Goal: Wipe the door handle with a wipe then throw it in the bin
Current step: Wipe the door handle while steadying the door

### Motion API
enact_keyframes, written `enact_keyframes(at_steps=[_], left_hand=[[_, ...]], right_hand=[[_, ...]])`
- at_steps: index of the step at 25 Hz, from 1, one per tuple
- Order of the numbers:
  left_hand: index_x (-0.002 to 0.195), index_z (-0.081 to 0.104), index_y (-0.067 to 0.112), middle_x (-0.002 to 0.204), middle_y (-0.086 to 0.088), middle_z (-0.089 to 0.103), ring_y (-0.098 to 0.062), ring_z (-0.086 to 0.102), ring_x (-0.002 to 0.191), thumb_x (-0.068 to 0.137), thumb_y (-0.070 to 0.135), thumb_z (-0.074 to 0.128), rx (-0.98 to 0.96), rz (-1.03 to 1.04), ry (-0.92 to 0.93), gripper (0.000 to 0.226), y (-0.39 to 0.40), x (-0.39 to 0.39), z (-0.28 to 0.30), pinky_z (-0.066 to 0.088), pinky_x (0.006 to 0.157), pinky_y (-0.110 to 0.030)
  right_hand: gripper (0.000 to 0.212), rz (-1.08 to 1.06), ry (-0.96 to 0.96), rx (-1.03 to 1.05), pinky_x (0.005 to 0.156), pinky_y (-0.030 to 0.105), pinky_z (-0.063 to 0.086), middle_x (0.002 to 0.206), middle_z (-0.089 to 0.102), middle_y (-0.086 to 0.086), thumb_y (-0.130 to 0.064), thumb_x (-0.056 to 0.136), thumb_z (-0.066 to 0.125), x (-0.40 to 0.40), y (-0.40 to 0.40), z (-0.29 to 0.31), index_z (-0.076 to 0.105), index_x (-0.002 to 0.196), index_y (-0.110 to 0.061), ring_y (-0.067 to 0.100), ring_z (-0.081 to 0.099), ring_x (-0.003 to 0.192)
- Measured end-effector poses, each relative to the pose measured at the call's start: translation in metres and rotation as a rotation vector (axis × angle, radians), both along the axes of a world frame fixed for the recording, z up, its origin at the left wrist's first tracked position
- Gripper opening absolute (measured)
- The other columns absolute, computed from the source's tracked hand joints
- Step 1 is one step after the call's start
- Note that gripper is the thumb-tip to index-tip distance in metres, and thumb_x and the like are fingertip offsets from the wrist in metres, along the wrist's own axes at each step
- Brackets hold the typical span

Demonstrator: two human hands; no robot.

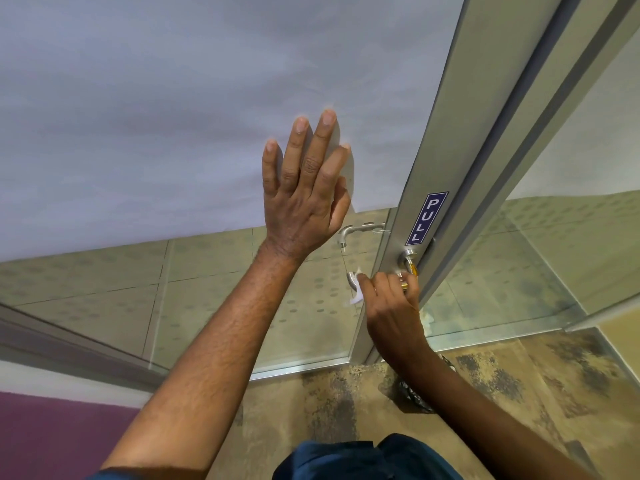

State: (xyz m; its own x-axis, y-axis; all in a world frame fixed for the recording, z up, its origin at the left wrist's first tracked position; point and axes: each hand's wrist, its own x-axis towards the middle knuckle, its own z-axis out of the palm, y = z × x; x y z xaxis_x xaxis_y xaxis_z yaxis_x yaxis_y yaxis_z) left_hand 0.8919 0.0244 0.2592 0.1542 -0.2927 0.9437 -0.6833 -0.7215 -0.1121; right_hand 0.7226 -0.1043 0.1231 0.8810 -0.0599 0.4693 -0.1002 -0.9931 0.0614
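Note:
My left hand (304, 188) lies flat with spread fingers against the frosted glass door (173, 116). Lower right, my right hand (391, 299) is closed around the silver door handle (351, 279) with a white wipe (356, 296) pressed between palm and metal. Only the handle's curved end and a scrap of the wipe show past my fingers. A second lever handle (360, 230) is visible through the clear glass, on the door's far side. The handle's round base (408, 256) sits on the grey metal door stile (450, 168), under a blue PULL sticker (426, 218). No bin is in view.
A grey door frame post (540, 126) stands right of the stile, with a glass panel (571, 237) beyond it. Mottled brown carpet (502, 393) covers the floor. A purple surface (52, 438) sits at lower left. Dark blue clothing (363, 459) fills the bottom edge.

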Motion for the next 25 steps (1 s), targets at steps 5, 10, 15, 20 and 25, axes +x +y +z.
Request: enact_keyframes(at_steps=[5,10,15,20,25], left_hand=[[0.142,0.048,0.019,0.166,-0.010,0.031,-0.032,0.021,0.157,0.094,0.020,0.063,-0.001,0.000,0.008,0.050,-0.002,-0.001,0.000,-0.001,0.136,-0.048],[0.142,0.048,0.020,0.166,-0.009,0.032,-0.032,0.021,0.157,0.096,0.021,0.061,0.001,0.006,-0.002,0.048,-0.002,0.001,-0.001,-0.001,0.136,-0.048],[0.143,0.048,0.020,0.166,-0.010,0.034,-0.029,0.015,0.164,0.096,0.021,0.061,-0.007,-0.004,-0.004,0.049,-0.002,0.001,-0.001,-0.001,0.136,-0.048],[0.144,0.047,0.020,0.169,-0.007,0.026,-0.021,-0.001,0.167,0.096,0.022,0.061,-0.005,0.006,0.012,0.050,-0.001,0.001,-0.001,-0.001,0.136,-0.049],[0.145,0.048,0.020,0.167,-0.010,0.032,-0.030,0.016,0.162,0.097,0.023,0.061,-0.004,-0.004,-0.002,0.050,-0.001,0.003,-0.003,-0.001,0.136,-0.049]], right_hand=[[0.029,-0.020,0.008,-0.010,0.108,0.057,0.047,0.099,0.068,0.019,-0.015,0.107,0.045,0.007,0.018,0.001,0.065,0.121,0.001,0.031,0.067,0.091],[0.022,-0.171,0.424,-0.009,0.104,0.053,0.043,0.084,0.049,0.011,-0.010,0.101,0.044,0.032,0.034,0.022,0.061,0.114,-0.005,0.027,0.054,0.079],[0.024,-0.115,0.593,0.057,0.102,0.050,0.037,0.089,0.056,0.003,-0.019,0.087,0.076,0.057,0.031,0.043,0.066,0.110,-0.018,0.018,0.055,0.065],[0.033,-0.029,0.151,0.020,0.099,0.048,0.049,0.099,0.069,0.013,-0.016,0.107,0.047,0.018,0.019,0.012,0.059,0.133,-0.001,0.028,0.066,0.089],[0.021,-0.115,0.134,-0.120,0.082,0.042,0.053,0.074,0.060,0.010,-0.010,0.104,0.051,0.020,0.024,0.015,0.069,0.109,0.000,0.024,0.057,0.067]])
